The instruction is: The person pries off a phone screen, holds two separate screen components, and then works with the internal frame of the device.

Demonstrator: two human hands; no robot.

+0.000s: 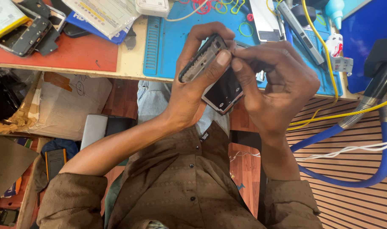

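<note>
A black smartphone, tilted on edge with its frame showing, is held in front of my chest, just below the edge of the workbench. My left hand wraps around its left side, thumb pressed on the upper rim. My right hand grips the right side, its thumb and forefinger pinching at the phone's top corner beside the left thumb. What lies between those fingertips is too small to tell.
A blue work mat lies on the bench with rubber bands, a glue bottle and tools. Opened phones sit on a red mat at left. Yellow cable and blue hose run at right. Cardboard lies below.
</note>
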